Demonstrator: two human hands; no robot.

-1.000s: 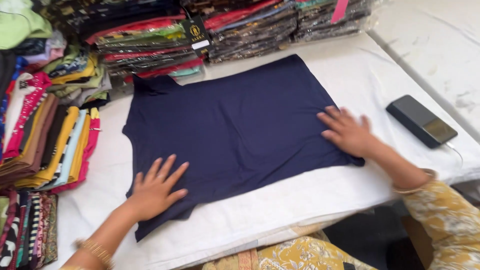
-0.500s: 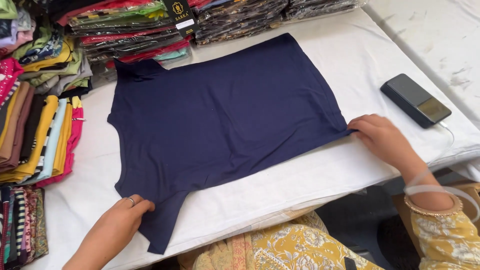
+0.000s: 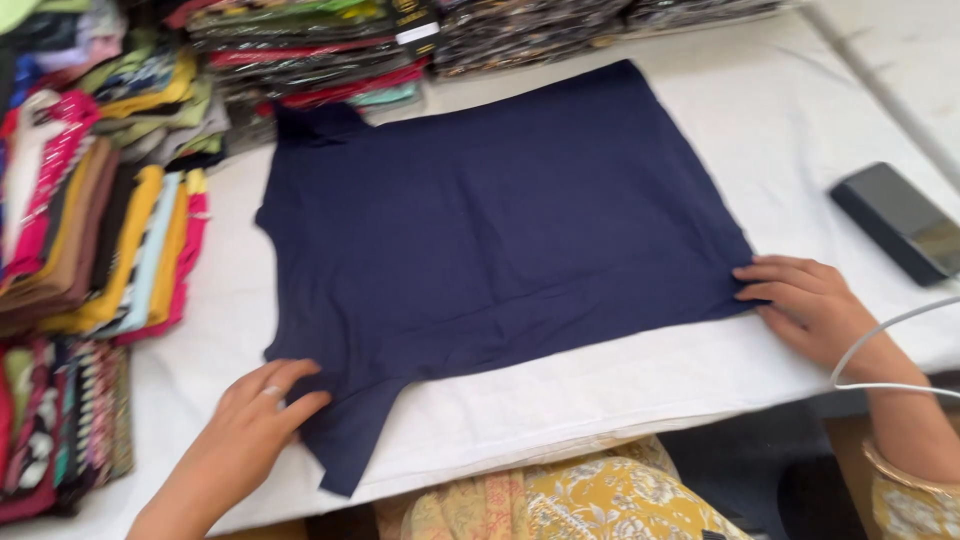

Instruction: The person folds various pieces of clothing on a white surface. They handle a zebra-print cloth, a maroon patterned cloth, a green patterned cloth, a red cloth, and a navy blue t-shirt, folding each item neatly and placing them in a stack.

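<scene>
A navy blue cotton top [image 3: 500,230] lies flat on the white worktop [image 3: 790,120], not yet folded. Left hand [image 3: 255,420] presses its sleeve corner; right hand [image 3: 805,305] pinches its hem, hands well apart.

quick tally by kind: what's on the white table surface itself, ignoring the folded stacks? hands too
Navy garment: 1, laid flat
Dark phone-like slab: 1
White cable: 1
Hands: 2, left hand at the garment's near sleeve, right hand at its hem corner
Total: 5
All on the white table.
</scene>
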